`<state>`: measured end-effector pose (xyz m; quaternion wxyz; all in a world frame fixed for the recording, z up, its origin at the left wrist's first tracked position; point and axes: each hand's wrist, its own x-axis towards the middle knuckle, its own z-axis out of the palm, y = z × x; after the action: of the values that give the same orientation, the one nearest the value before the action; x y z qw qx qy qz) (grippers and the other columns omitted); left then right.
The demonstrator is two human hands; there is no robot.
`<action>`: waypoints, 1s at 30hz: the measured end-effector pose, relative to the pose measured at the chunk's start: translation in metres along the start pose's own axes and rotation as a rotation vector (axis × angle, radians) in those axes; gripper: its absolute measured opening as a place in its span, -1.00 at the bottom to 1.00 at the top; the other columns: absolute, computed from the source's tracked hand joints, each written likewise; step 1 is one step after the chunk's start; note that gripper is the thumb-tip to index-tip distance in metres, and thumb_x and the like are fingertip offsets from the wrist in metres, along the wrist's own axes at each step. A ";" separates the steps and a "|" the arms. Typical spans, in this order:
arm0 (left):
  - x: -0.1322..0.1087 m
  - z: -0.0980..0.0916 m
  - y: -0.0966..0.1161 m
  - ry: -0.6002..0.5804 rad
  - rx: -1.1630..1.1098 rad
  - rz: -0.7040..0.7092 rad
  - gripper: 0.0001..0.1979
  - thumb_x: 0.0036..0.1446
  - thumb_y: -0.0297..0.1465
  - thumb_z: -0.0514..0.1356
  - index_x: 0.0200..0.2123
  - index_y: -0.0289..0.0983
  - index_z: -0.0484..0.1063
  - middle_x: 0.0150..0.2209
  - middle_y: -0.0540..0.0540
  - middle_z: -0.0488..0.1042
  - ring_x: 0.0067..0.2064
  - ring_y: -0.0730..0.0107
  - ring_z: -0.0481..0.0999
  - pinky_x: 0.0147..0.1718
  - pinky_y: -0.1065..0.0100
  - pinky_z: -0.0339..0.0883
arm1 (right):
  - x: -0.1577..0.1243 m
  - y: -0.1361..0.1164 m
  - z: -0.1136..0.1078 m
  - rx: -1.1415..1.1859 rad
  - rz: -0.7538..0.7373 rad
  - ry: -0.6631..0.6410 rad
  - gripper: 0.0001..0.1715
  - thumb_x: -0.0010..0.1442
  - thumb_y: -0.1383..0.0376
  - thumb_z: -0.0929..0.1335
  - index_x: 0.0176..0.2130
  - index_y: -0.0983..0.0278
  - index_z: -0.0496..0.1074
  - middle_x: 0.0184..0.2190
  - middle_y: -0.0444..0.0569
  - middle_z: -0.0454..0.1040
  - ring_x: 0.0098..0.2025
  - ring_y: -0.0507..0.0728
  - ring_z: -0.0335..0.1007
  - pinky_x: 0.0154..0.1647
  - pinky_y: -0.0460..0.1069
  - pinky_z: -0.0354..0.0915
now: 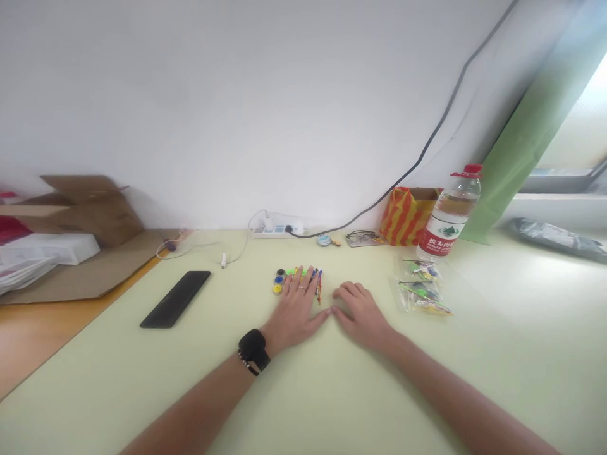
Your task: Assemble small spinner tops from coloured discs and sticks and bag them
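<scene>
Well inside the left table edge (92, 323), left fingers (296, 281) spread atop colourful pieces (278, 280), right fingers (349, 289) half-curled, empty

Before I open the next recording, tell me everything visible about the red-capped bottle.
The red-capped bottle looks like clear plastic, with a red neck ring and a white-and-red label bearing a green emblem. It stands upright, capped, on the pale green table, partly hiding the striped bag. Neither left hand nor right hand touches it.
</scene>
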<state>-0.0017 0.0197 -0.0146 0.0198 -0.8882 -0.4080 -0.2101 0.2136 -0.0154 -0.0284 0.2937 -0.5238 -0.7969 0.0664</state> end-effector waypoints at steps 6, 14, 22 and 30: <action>0.017 0.006 -0.008 0.000 0.092 0.051 -0.11 0.29 0.19 -0.01 0.42 -0.34 0.11 0.47 -0.36 0.04 0.49 -0.23 -0.06 0.41 -0.27 -0.20 | 0.000 0.001 0.004 -0.021 -0.006 0.001 -0.83 0.35 0.39 0.29 -0.07 0.19 0.37 -0.04 0.02 0.47 -0.01 0.26 0.33 0.03 0.16 0.27; 0.030 0.014 -0.011 -0.030 0.124 0.051 -0.15 0.33 0.17 -0.09 0.39 -0.37 0.17 0.40 -0.39 0.20 0.45 -0.14 0.10 0.42 -0.23 -0.19 | 0.001 0.002 0.001 0.010 0.005 -0.023 -0.75 0.34 0.47 0.23 -0.08 0.19 0.38 -0.05 0.02 0.46 -0.02 0.26 0.30 0.02 0.16 0.26; 0.026 0.009 0.007 -0.130 0.027 0.043 -0.13 0.34 0.13 -0.08 0.42 -0.44 0.10 0.45 -0.40 0.07 0.49 -0.17 -0.03 0.44 -0.21 -0.19 | 0.003 0.015 0.005 0.142 0.009 0.003 -0.64 0.21 0.53 0.23 -0.10 0.19 0.40 -0.08 0.00 0.49 -0.03 0.24 0.35 0.04 0.16 0.28; 0.010 0.003 0.039 -0.187 -0.145 0.203 -0.12 0.33 0.13 0.00 0.46 -0.37 -0.01 0.48 -0.34 0.00 0.51 -0.11 -0.10 0.43 -0.11 -0.04 | 0.006 0.025 0.005 0.306 0.147 0.134 -0.74 0.40 0.33 0.19 -0.01 0.20 0.39 -0.09 0.04 0.51 0.01 0.24 0.39 0.10 0.17 0.30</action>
<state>0.0334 0.0017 -0.0081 -0.0612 -0.9397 -0.3000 -0.1522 0.2294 0.0020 -0.0408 0.4168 -0.5331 -0.7155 0.1732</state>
